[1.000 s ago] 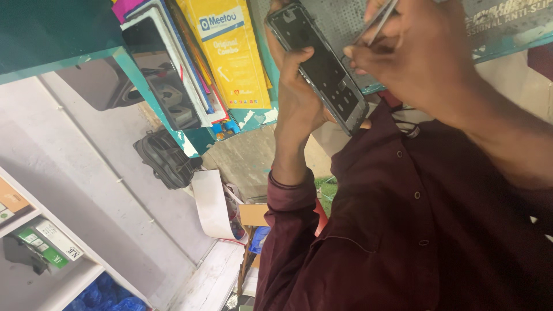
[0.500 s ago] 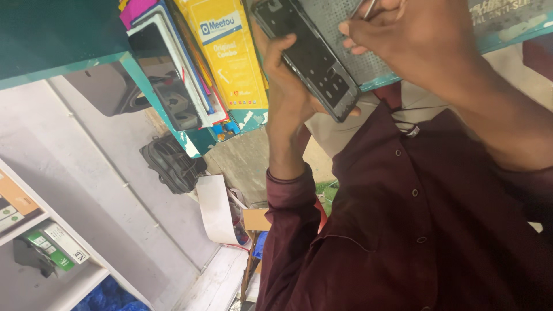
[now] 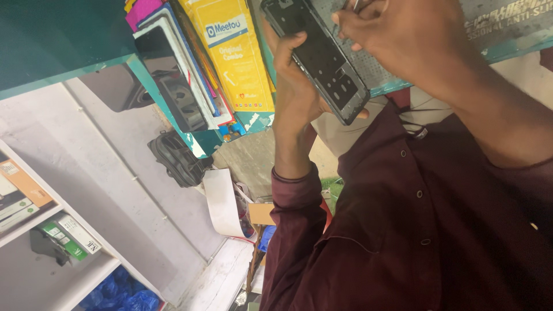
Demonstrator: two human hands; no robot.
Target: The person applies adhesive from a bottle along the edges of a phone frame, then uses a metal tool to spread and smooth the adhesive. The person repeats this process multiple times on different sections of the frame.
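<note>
Gripped phone shell over a cluttered repair bench

Clasped in the left hand point(image 3: 296, 86), an opened dark phone frame point(image 3: 319, 57) sits high in the picture, just left of centre, tilted with its lower corner pointing down toward the maroon shirt point(image 3: 415, 230). The thumb wraps one long edge while the other fingers support it from behind, so the hand is closed around the frame. The right hand point(image 3: 403, 37) hovers at the frame's upper end, fingers pinched on a thin metal tool point(image 3: 356, 4), probably tweezers; most of the tool is cut off by the top edge.

The frame looks thin, light and stiff, with cut-outs and exposed inner parts that seem easy to scratch or bend. Holding it by the long edges, as the left hand does, appears to be the safest grip; pressing on the middle could flex it.

Behind the hands lies a grey gridded work mat point(image 3: 507, 26) with pale lettering and a teal border. To the left, a tall yellow package point(image 3: 233, 57) with a blue label near its top stands beside a dark glossy flat panel point(image 3: 167, 75) in a white and teal sleeve, with a pink item point(image 3: 141, 10) above them. A black mesh object point(image 3: 175, 158) rests below on a pale grey surface. At far left, white shelves point(image 3: 75, 259) hold small green and white boxes point(image 3: 72, 236), an orange box point(image 3: 20, 181) and something in blue plastic point(image 3: 124, 294). A curled white strip point(image 3: 222, 201) lies near the centre.
</note>
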